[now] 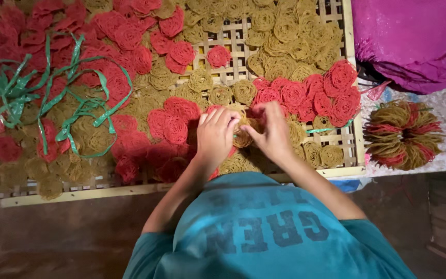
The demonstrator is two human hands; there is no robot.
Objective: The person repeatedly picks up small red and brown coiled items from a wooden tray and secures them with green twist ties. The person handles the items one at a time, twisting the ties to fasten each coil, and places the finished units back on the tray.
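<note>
Two bare hands met over the middle of the woven bamboo drying tray (pixel 344 150), the left hand (pixel 216 135) and the right hand (pixel 271 132) closed together around a small stack of tan, coiled dried-noodle discs (pixel 243 135). The left fingers (pixel 218 118) lay side by side, curled over the stack from that side; the right fingers (pixel 264 109) bent in toward it and seemed to pinch its edge, though the fingertips were partly hidden. The stack sat between the palms, just above the tray's near rim, with loose red noodle discs (pixel 174 126) beside it and more tan ones beyond. Judging from this, the work went best with the discs squared up face to face and held firmly but lightly, since such brittle coils would likely crumble under a hard squeeze. The stack's long axis appeared to run left to right, from one palm to the other, the flat faces turned toward the hands; that could not be told for sure. Green plastic strips (pixel 73 103) lay tangled well to the left, and a finished round bundle of tan and red discs (pixel 402 135) rested off the tray to the right
</note>
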